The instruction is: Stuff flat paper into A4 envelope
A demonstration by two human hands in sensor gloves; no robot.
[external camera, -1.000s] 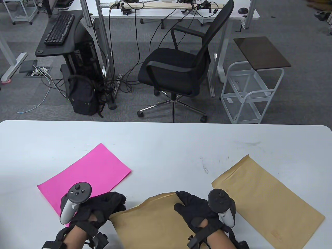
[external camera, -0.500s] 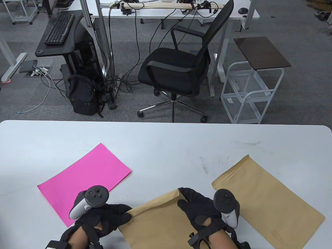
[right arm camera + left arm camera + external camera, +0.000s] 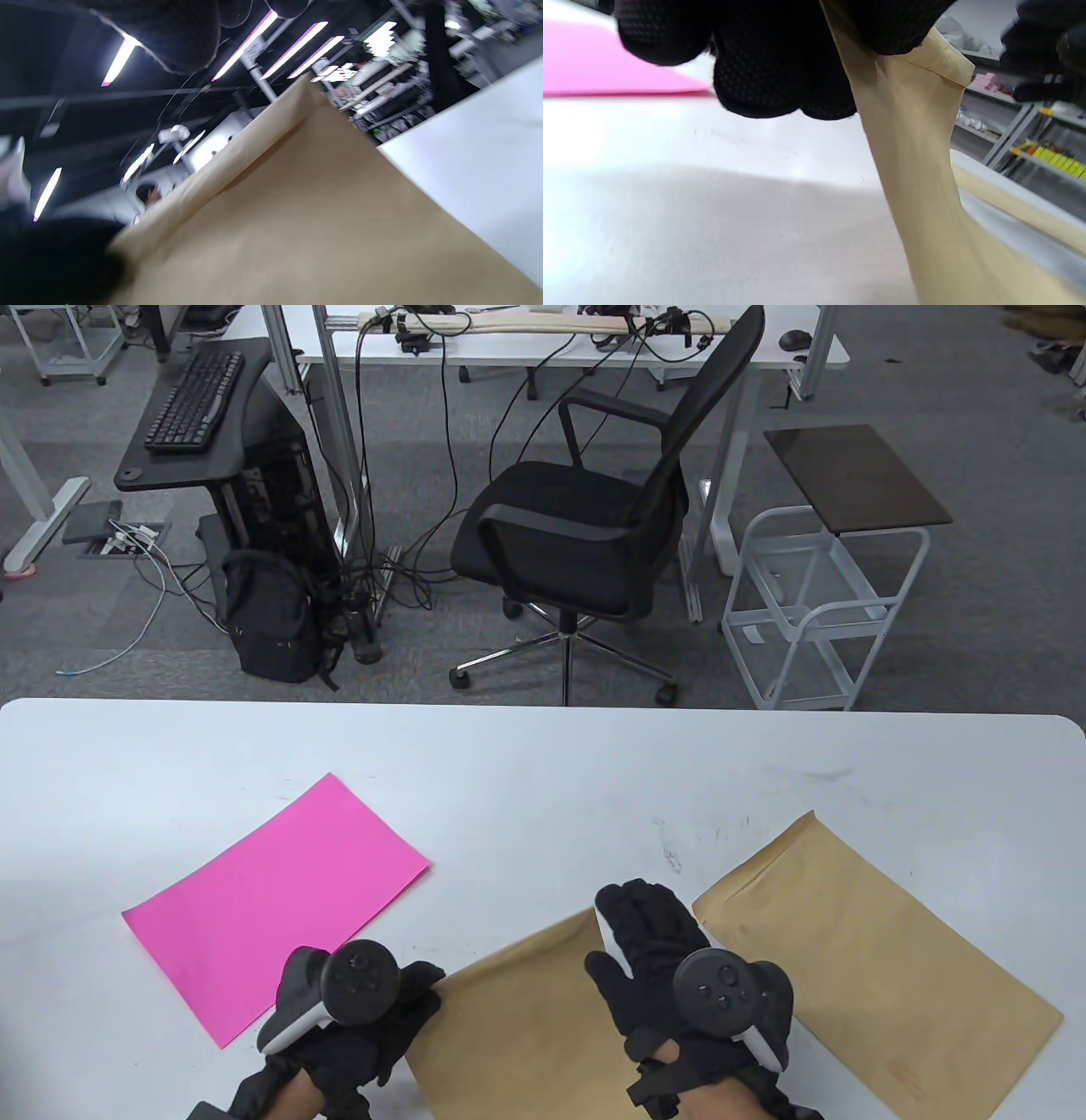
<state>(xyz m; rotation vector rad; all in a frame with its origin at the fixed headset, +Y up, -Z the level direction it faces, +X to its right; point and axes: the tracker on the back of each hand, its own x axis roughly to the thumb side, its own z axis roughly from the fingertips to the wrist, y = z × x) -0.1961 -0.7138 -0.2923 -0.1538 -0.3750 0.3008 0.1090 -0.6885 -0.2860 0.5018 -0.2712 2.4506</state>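
Down at the near edge of the white table [image 3: 543, 780], both gloved hands work on a brown envelope [image 3: 526, 1027] that lies between them. The left hand [image 3: 356, 1027] grips the envelope's left corner; in the left wrist view its fingers [image 3: 780, 76] close over the top of the paper edge, which rises off the table in a bent, upright fold with a small flap at its tip. The right hand [image 3: 670, 976] rests on the envelope's far right corner, fingers stretched forward and lying flat on it; whether it pinches the paper cannot be told. In the right wrist view the envelope's open edge curls upward, lifted from the table, with the rest of the sheet sloping down toward the camera.

A pink sheet of paper [image 3: 276, 903] lies flat on the table to the left, just beside the left hand and apart from the envelope. A second brown envelope [image 3: 874, 967] lies flat to the right, its near-left corner close to the right hand. Beyond the table stands a black office chair [image 3: 585, 526].
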